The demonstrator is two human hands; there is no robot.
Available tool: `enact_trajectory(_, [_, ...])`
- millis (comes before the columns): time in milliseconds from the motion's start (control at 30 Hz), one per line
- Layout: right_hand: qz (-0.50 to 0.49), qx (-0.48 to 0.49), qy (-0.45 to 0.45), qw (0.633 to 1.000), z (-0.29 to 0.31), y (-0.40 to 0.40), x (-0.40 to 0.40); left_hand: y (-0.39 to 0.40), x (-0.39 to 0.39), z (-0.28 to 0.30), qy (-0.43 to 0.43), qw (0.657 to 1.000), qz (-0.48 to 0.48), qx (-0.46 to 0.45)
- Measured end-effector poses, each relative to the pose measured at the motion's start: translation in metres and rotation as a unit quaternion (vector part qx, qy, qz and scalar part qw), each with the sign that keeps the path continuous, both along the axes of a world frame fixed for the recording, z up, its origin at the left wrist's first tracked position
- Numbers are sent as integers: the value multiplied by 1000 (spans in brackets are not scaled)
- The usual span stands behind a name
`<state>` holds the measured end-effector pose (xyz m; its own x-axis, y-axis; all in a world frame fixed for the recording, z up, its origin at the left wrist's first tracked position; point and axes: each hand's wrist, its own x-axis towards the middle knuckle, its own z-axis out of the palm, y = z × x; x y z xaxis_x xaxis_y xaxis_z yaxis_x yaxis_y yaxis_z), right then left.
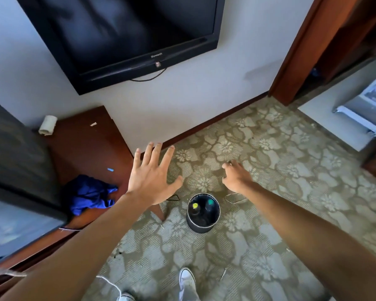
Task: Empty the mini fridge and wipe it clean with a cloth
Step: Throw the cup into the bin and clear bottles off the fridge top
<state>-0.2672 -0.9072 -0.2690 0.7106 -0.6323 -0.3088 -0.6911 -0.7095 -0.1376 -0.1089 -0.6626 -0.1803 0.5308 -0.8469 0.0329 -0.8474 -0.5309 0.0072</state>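
Cloth lies crumpled on the desk, left: soft, light, best pinched at a fold. Left hand spread wide, empty. Right hand loosely curled, empty. Fridge stands open, far right, well apart.

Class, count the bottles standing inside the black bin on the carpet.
2: a yellow-capped bottle on the left of the black bin and a green-capped bottle on the right. Others may be hidden underneath.

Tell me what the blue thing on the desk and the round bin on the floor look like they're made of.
Blue thing: soft cloth, judging by its crumpled folds and slight sheen. Round bin: dark, smooth wall with a thin pale rim; plastic or metal, cannot tell which.
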Motion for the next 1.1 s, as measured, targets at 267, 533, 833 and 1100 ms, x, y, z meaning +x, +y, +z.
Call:
enact_trajectory(267, [82, -12, -100, 992, 96, 55, 114, 53, 40, 45, -40, 994, 66, -70])
enact_trajectory(533, [364, -26, -370, 854, 262, 292, 296, 225, 96, 154, -175, 940, 219, -194])
enact_trajectory(833, [496, -43, -423, 757, 379, 531, 413, 437, 135, 237, -257, 857, 412, -175])
enact_trajectory(1100, [481, -30, -420, 769, 456, 643, 507, 549, 153, 232, -243, 824, 488, -156])
